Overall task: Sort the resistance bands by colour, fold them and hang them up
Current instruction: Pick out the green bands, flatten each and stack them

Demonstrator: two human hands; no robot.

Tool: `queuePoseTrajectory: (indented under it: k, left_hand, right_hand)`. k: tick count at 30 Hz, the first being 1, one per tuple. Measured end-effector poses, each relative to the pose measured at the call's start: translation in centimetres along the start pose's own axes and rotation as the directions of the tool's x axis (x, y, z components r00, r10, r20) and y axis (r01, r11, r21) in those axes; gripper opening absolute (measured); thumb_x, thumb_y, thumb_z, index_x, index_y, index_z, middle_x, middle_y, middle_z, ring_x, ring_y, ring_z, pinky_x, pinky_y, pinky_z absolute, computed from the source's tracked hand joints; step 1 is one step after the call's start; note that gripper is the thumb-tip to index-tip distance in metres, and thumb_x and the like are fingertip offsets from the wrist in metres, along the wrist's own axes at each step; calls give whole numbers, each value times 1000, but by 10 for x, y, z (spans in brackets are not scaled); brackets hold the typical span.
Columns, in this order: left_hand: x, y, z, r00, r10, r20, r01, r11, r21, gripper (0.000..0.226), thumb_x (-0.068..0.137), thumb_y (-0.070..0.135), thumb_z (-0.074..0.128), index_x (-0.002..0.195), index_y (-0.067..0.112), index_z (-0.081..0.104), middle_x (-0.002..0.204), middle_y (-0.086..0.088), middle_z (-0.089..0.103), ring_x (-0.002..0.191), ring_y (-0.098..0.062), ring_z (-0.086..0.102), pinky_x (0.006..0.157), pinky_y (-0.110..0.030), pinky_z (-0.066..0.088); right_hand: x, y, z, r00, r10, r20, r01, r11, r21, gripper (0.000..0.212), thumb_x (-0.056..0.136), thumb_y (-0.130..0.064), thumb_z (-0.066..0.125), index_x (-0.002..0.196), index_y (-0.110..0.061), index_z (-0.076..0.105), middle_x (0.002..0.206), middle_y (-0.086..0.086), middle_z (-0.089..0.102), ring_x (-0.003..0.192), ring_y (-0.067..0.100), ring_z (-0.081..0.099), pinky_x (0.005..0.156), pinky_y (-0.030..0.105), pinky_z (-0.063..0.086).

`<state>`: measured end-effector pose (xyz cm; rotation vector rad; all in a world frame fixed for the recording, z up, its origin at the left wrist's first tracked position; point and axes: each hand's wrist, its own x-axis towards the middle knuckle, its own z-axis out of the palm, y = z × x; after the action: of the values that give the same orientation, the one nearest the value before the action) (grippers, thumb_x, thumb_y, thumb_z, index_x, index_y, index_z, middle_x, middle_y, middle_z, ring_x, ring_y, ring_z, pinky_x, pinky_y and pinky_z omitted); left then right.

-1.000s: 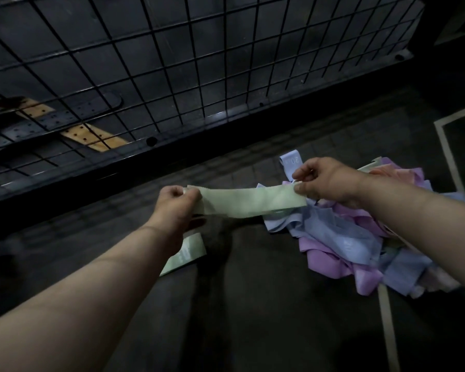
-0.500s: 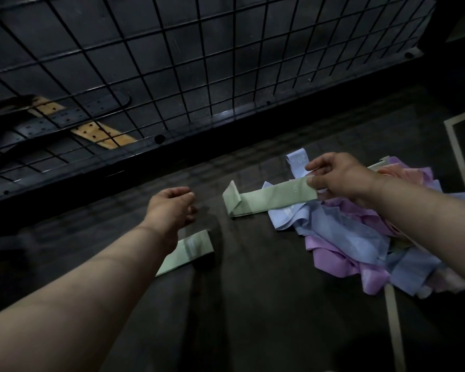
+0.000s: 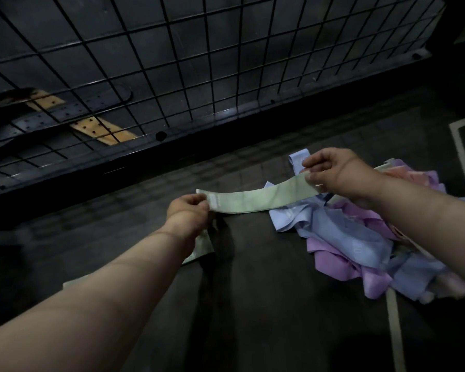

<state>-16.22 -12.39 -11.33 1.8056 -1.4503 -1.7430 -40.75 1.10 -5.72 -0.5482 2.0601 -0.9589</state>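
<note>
Where the upper half of the frame is taken up, a black wire grid point(image 3: 199, 63) is seen, tilted, with a dark floor point(image 3: 253, 304) spread below it across the lower half. At the right of the frame a loose pile of bands point(image 3: 360, 237) in blue, purple and pink is heaped on that floor, crossed underneath by a pale floor line point(image 3: 395, 318). Just left of the pile, near the centre of the frame, a green band point(image 3: 258, 197) is held stretched flat above the floor between both hands. Its right end is pinched between the thumb and fingers of the right hand point(image 3: 333, 173) over the pile's upper edge, and its left end is pinched by the curled fingers of the left hand point(image 3: 187, 213). Under the left wrist a second green band point(image 3: 203, 247) is lying on the floor, mostly hidden. Behind the grid, at the upper left, a tan perforated strip point(image 3: 102, 127) is seen among dark straps.
</note>
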Motion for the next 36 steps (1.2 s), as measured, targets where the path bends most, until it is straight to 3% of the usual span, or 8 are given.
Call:
queuePoseTrajectory:
  k: [9,19,24,28,29,31,33,36]
  left_hand:
    - [-1,32,-42,982,76,-173,-129,939,-319,32,91,-11,58,84,18,47,85,-4,54,75,-17,59,67,-33,59]
    - [-22,45,-127,992,34,-121,-60,975,-215,22,88,-6,60,107,1,68,97,-20,69,78,-25,67,78,-37,58]
    - [-51,55,-164,990,119,71,-108,984,-139,19,89,1,64,107,-3,68,97,-18,69,88,-28,66,88,-40,54]
    - [-68,39,-156,956,77,283,-62,996,-61,8,87,-1,65,94,2,69,76,-11,69,69,-22,66,73,-36,58]
    - [-71,31,-153,944,56,325,-46,998,-37,7,87,-1,66,89,4,69,74,-9,69,68,-20,66,74,-37,58]
    - [-76,14,-144,917,32,397,-43,999,19,11,87,-2,67,83,8,70,74,-7,70,70,-18,66,76,-37,57]
    - [-77,-1,-139,895,28,445,-52,998,42,13,87,-1,69,83,11,72,80,-8,72,74,-18,67,77,-34,57]
    - [-76,-12,-137,887,68,457,-92,995,31,12,86,1,71,92,11,71,85,-9,71,79,-17,67,79,-32,56]
  right_hand:
    - [-4,1,8,989,142,50,-150,955,257,32,86,15,62,112,-3,58,99,10,68,80,18,67,48,17,52]
    - [2,-21,53,985,63,161,-63,998,-5,33,86,15,58,107,-11,62,93,7,65,85,19,63,65,29,56]
    - [-29,-52,77,756,271,595,201,770,-605,46,80,8,61,114,-24,63,95,4,64,75,19,65,68,31,58]
    - [-59,-58,100,473,611,635,433,466,-771,36,82,-1,71,111,-21,59,101,2,66,86,16,64,74,26,55]
    - [-63,-56,106,480,613,628,503,394,-769,36,84,-12,75,114,-21,58,101,-3,65,89,12,62,74,21,53]
    - [-68,-50,121,608,370,702,586,388,-712,45,83,-37,76,120,-22,55,110,-11,62,100,7,60,86,21,52]
    - [-76,-47,139,700,-3,715,531,672,-517,51,84,-43,73,127,-23,54,120,-13,62,109,0,59,95,24,50]
    - [-89,-55,162,665,-190,722,505,826,-248,45,87,-34,72,128,-24,57,114,-14,66,105,-3,61,91,20,51]
